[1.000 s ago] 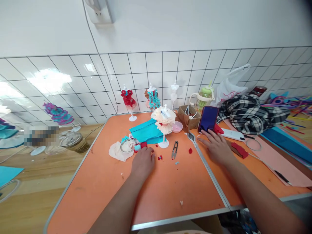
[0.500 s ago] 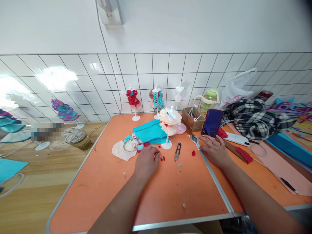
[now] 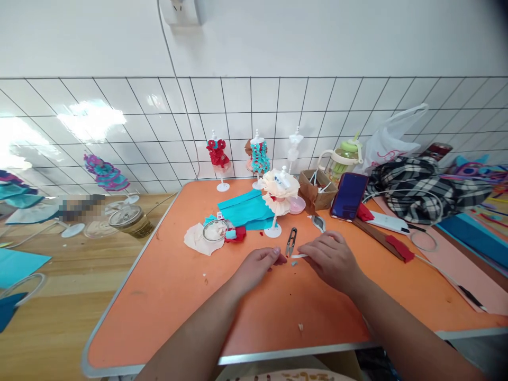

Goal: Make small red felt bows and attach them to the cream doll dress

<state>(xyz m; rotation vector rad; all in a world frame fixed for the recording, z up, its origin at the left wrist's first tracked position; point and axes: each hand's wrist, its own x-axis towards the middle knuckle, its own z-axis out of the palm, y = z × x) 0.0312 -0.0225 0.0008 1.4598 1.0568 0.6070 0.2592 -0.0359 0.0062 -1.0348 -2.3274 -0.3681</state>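
My left hand is over the middle of the orange table, thumb pressed to its fingers; what they hold is hidden. My right hand pinches a thin white stick whose tip points at my left fingers. Between and just beyond the hands lie small thread snips and a light blue scrap. A spoon rests past my right fingers. Behind the snips stands a small white dress form in a cream ruffled paper dress.
Folded turquoise crepe paper and a clear ring on cream paper lie left of centre. Along the back stand several mini dress forms, a cardboard box, a phone and a green-lidded bottle. Plaid cloth lies right.
My right hand has moved left from beside the phone and now holds a white stick. My left hand has moved right and closed; the small red bow near it no longer shows.
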